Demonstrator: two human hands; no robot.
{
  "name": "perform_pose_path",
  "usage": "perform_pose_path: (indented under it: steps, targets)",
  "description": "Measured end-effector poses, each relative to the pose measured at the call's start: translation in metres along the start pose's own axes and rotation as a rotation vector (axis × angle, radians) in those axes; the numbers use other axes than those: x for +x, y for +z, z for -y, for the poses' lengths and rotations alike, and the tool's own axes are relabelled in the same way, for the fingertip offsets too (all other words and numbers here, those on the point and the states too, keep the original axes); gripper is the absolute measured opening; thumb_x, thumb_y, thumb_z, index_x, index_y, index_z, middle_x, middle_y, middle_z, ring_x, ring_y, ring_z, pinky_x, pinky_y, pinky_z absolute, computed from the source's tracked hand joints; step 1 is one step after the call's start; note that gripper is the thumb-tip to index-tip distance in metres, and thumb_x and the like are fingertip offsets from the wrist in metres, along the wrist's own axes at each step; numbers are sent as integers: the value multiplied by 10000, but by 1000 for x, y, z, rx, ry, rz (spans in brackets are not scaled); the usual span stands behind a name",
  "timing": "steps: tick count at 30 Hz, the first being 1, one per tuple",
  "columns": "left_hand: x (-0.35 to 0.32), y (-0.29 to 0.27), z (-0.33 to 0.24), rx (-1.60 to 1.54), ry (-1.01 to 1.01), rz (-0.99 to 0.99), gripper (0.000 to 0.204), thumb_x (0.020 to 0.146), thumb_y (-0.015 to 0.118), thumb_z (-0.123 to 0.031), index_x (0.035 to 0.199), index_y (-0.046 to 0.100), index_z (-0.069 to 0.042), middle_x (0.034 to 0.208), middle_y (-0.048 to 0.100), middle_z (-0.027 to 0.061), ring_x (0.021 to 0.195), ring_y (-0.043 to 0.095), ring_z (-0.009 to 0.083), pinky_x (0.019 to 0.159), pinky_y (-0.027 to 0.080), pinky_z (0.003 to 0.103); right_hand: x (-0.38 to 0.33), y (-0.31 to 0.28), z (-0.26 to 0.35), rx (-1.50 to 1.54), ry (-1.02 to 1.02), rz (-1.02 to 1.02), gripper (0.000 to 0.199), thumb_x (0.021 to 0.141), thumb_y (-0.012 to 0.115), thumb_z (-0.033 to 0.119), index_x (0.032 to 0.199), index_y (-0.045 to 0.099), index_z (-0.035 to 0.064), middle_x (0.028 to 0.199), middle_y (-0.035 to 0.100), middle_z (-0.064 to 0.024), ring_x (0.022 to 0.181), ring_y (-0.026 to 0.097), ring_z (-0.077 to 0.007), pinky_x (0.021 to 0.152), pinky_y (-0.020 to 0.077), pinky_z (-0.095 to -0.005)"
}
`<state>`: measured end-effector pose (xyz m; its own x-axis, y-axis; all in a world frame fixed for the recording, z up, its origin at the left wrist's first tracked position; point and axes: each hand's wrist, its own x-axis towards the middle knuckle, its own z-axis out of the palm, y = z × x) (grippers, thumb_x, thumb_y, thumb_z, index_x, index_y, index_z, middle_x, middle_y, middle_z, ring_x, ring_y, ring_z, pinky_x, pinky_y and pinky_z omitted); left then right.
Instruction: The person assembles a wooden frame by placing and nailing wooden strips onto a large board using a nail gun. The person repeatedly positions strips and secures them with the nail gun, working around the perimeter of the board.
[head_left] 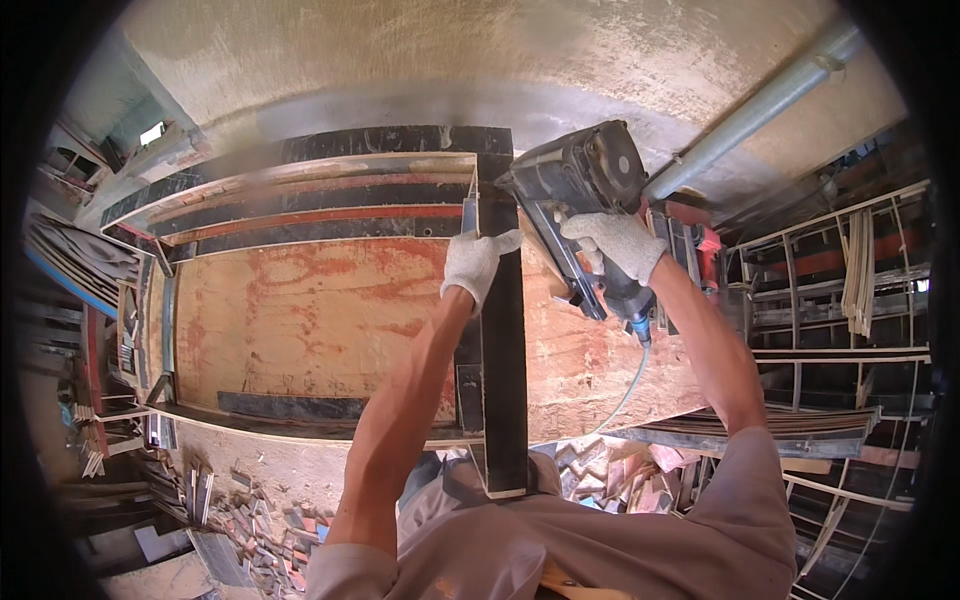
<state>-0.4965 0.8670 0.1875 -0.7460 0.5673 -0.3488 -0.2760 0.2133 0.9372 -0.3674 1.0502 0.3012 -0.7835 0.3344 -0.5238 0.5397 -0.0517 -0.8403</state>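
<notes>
My right hand point(618, 245), in a whitish work glove, is closed round the handle of a black pneumatic nail gun point(580, 170). An air hose point(633, 385) runs from the bottom of its handle. The gun's nose rests at or close to the far end of a long black board point(505, 370); exact contact cannot be made out. That board lies crosswise, one end near my waist. My left hand point(474, 266), gloved too, grips the board's left edge with the thumb across its top. Beneath is a wooden panel point(310, 320) within a frame of black strips point(330, 143).
A metal pipe point(760, 112) slants along the wall at the upper right. Racks with wooden strips point(858, 270) stand on the right. Wood offcuts point(275, 535) litter the floor at the lower left. Red-and-black things point(705, 250) sit beyond my right wrist.
</notes>
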Motion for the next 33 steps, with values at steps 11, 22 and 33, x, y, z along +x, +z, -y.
perform_pose_path:
  steps: [11, 22, 33]
  targets:
    - [-1, 0, -5, 244, -9, -28, 498, 816, 842, -409, 992, 764, 50, 854, 753, 164, 803, 670, 232, 775, 511, 379, -26, -17, 0, 85, 54, 97, 193, 968, 679, 240, 936, 706, 51, 599, 527, 5, 475, 512, -137, 467, 433, -280]
    - [2, 0, 8, 264, 68, -90, 454, 829, 829, -409, 990, 782, 12, 807, 734, 134, 752, 638, 210, 730, 506, 384, -21, -26, 29, -20, 73, 165, 286, 1039, 549, 184, 1163, 675, -41, 681, 561, 3, 507, 553, -149, 490, 466, -298]
    - [-4, -5, 2, 179, 41, -73, 479, 805, 850, -410, 988, 775, 27, 835, 753, 158, 787, 690, 217, 745, 523, 387, -44, 1, 55, -202, 171, -5, 194, 940, 693, 187, 1015, 709, 9, 594, 522, 19, 443, 496, -124, 445, 414, -288]
